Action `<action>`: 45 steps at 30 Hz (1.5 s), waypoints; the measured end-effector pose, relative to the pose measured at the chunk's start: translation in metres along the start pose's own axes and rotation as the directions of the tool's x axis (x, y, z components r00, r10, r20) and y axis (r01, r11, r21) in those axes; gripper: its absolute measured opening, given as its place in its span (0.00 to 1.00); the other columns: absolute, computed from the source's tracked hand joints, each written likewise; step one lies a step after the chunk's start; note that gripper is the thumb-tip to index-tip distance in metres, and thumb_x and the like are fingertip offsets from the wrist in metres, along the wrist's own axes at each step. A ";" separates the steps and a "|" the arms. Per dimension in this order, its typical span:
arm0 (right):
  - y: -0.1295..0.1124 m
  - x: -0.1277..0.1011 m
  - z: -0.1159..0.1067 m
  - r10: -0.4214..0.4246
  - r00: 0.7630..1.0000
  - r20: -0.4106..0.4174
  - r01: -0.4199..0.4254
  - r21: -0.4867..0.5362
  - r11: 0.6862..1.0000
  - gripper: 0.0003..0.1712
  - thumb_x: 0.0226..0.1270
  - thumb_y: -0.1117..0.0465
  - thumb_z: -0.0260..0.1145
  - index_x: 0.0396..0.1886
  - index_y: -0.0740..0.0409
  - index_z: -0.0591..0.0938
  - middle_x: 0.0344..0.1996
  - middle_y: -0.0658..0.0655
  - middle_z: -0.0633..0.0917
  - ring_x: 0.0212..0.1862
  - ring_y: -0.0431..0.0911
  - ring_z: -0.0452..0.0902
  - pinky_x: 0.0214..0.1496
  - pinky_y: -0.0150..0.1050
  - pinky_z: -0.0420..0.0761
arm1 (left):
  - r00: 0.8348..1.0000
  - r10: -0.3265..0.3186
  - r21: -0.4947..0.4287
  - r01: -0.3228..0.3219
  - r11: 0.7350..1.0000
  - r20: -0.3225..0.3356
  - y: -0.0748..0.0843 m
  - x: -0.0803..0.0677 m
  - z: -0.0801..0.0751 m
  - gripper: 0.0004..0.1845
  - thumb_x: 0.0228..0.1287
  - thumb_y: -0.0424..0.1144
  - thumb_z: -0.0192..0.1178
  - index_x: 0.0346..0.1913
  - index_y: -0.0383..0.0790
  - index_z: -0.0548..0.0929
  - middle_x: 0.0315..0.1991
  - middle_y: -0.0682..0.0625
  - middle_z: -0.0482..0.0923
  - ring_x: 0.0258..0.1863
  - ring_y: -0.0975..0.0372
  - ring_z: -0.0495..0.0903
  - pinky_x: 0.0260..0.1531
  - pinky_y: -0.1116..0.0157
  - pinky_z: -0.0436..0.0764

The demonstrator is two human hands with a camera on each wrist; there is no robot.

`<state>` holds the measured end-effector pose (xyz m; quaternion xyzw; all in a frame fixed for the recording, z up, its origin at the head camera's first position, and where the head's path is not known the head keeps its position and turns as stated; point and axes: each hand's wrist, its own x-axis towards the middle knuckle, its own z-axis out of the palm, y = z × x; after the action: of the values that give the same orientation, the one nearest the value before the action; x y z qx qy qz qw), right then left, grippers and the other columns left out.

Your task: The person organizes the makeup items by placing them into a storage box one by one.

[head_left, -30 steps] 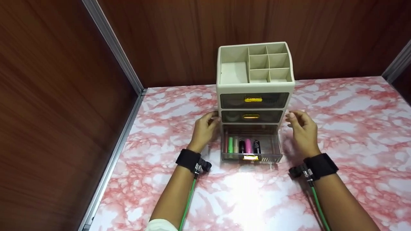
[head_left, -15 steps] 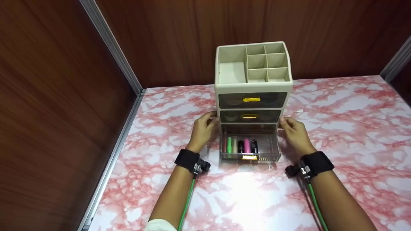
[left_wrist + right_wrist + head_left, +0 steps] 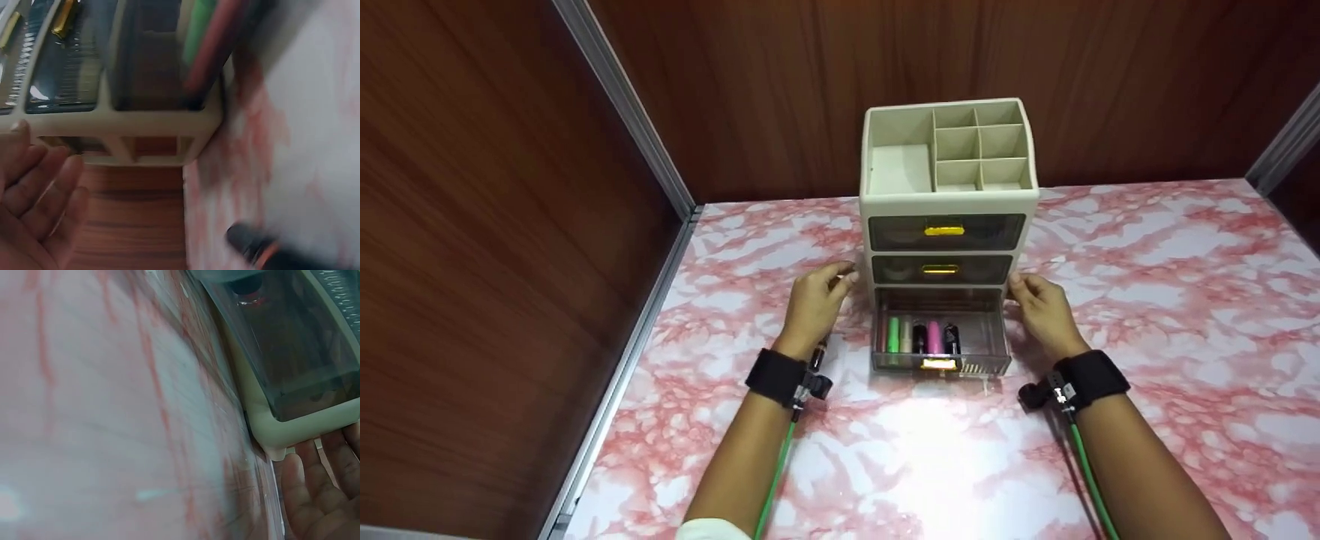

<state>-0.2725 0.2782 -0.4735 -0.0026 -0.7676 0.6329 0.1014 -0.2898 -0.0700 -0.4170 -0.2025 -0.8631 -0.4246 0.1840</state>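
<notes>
A cream drawer organizer (image 3: 949, 201) stands on the table, its bottom drawer (image 3: 988, 341) pulled out and its two upper drawers closed. In that drawer lie several tubes, among them a green tube (image 3: 893, 335) and a pink tube (image 3: 934, 337). My left hand (image 3: 812, 304) hovers just left of the organizer with loosely bent fingers and holds nothing; the left wrist view shows its fingers (image 3: 56, 174) spread beside the side frame. On the other side, my right hand (image 3: 1046, 311) touches the organizer's side with extended fingers (image 3: 320, 467). A dark tube with an orange band (image 3: 264, 253) lies below my left hand.
The organizer's top tray has a wide compartment (image 3: 901, 169) and several small ones. A red-and-white marbled table (image 3: 1185, 315) lies beneath. Brown wood-look panels (image 3: 780, 97) rise behind and at the left, with a metal rail (image 3: 622, 105) at the corner.
My right hand has moved left onto the organizer's side. My left hand has drawn back leftward from the other side, and the dark tube now shows beside its wrist.
</notes>
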 end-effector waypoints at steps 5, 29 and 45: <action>-0.001 0.000 -0.001 0.026 1.000 0.005 -0.026 -0.002 1.000 0.30 0.72 0.43 0.55 0.50 0.69 0.78 0.36 0.48 0.83 0.38 0.39 0.82 0.45 0.37 0.82 | 0.993 0.002 0.212 -0.027 0.977 0.119 0.005 -0.011 -0.021 0.09 0.66 0.40 0.64 0.43 0.39 0.88 0.35 0.51 0.86 0.29 0.63 0.81 0.32 0.64 0.80; -0.001 0.000 -0.001 0.071 0.996 0.052 -0.073 0.032 0.997 0.31 0.72 0.43 0.55 0.54 0.68 0.76 0.40 0.49 0.83 0.39 0.44 0.82 0.46 0.40 0.82 | 0.893 -0.244 0.438 0.060 0.897 0.378 -0.036 -0.050 -0.018 0.22 0.52 0.43 0.72 0.51 0.40 0.83 0.28 0.54 0.83 0.28 0.60 0.81 0.32 0.58 0.79; 0.000 0.000 -0.001 0.066 0.997 0.042 -0.070 0.088 0.994 0.27 0.72 0.46 0.57 0.51 0.68 0.77 0.38 0.50 0.82 0.37 0.42 0.83 0.46 0.41 0.83 | 0.892 -0.176 -0.073 0.226 0.971 0.416 0.005 -0.036 -0.028 0.24 0.65 0.36 0.63 0.64 0.42 0.75 0.41 0.50 0.82 0.35 0.63 0.83 0.33 0.63 0.82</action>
<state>-0.2722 0.2792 -0.4732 -0.0117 -0.7399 0.6695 0.0648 -0.2525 -0.0966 -0.4153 -0.2065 -0.8716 -0.4409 -0.0569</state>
